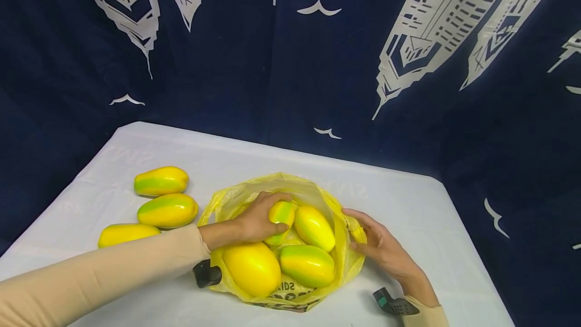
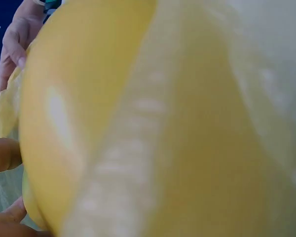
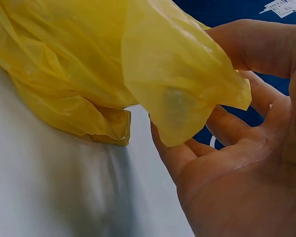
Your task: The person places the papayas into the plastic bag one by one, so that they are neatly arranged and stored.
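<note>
From my head view, three yellow-green papayas (image 1: 161, 181) lie at left on the white-covered table (image 1: 404, 196), the nearest partly hidden by a sleeve (image 1: 136, 261). Next I see the open yellow plastic bag (image 1: 272, 180). Inside it sits a big yellow papaya (image 1: 251, 269); behind that, my left hand (image 1: 258, 218) grips a green-streaked papaya (image 1: 285, 211), thumb and fingers around it. Right of these, also inside, are a half-green papaya (image 1: 308, 266) and a yellow one (image 1: 314, 228). Rightmost, my right hand (image 1: 383, 243) holds the bag's edge between thumb and fingers.
</note>
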`<state>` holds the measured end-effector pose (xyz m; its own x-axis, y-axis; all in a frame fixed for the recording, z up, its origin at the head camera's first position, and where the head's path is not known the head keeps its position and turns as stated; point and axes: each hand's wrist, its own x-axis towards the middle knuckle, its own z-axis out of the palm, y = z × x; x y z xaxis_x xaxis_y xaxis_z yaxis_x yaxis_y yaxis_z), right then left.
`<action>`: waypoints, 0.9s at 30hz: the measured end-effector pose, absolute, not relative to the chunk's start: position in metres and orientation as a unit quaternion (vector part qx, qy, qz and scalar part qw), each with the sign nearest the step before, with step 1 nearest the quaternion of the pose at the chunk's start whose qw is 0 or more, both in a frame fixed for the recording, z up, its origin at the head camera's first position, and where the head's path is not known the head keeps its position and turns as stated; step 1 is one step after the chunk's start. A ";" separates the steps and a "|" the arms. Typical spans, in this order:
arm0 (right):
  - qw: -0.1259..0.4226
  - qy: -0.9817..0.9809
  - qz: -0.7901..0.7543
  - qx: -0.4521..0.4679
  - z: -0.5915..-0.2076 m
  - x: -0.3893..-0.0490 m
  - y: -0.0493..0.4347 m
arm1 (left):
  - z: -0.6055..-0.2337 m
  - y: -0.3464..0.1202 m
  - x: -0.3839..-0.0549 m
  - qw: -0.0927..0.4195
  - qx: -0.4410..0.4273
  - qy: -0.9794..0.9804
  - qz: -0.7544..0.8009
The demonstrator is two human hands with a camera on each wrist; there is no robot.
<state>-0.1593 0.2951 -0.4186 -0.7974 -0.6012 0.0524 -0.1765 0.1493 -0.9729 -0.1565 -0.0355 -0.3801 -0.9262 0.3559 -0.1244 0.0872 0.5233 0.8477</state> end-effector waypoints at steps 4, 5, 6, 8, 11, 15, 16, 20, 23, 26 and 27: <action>0.176 0.742 -0.591 -0.261 -0.418 -0.159 0.295 | -0.383 -0.037 -0.155 0.152 0.125 0.860 0.471; 0.176 0.743 -0.591 -0.262 -0.418 -0.159 0.295 | -0.383 -0.037 -0.154 0.156 0.125 0.860 0.470; 0.176 0.742 -0.591 -0.263 -0.418 -0.160 0.295 | -0.384 -0.037 -0.154 0.160 0.125 0.860 0.468; 0.177 0.742 -0.591 -0.263 -0.419 -0.160 0.296 | -0.383 -0.037 -0.154 0.168 0.126 0.860 0.465; 0.179 0.739 -0.594 -0.264 -0.419 -0.159 0.296 | -0.383 -0.037 -0.155 0.178 0.127 0.859 0.463; 0.179 0.739 -0.594 -0.262 -0.419 -0.159 0.296 | -0.383 -0.036 -0.155 0.182 0.126 0.861 0.458; 0.178 0.740 -0.593 -0.262 -0.419 -0.159 0.296 | -0.382 -0.036 -0.156 0.182 0.126 0.862 0.456; 0.173 0.745 -0.589 -0.261 -0.418 -0.159 0.296 | -0.381 -0.036 -0.156 0.179 0.127 0.865 0.451; 0.174 0.742 -0.592 -0.263 -0.418 -0.159 0.297 | -0.379 -0.036 -0.155 0.176 0.129 0.867 0.449; 0.178 0.738 -0.595 -0.263 -0.418 -0.159 0.296 | -0.378 -0.036 -0.154 0.176 0.131 0.867 0.448; 0.179 0.738 -0.595 -0.263 -0.418 -0.159 0.296 | -0.377 -0.036 -0.154 0.177 0.131 0.866 0.448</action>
